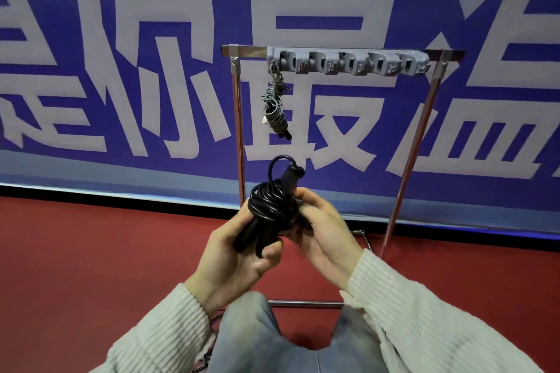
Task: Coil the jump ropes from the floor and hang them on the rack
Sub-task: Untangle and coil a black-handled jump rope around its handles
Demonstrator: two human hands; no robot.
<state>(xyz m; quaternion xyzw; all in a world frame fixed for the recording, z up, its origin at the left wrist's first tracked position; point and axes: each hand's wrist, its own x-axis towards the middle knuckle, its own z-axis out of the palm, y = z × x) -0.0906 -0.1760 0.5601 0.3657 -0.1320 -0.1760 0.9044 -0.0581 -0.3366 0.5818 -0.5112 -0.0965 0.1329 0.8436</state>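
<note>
black jump rope [272,206], tightly coiled, glossy

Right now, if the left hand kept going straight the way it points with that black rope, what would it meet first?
Probably the grey coiled rope already hanging from the rack's hook strip. The left hand aims its black rope bundle up toward it, though depth is unclear.

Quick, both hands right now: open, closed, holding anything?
Left hand: closed around the handles of the coiled black jump rope.
Right hand: fingers curled on the same rope's coil, holding it from the other side.
</note>
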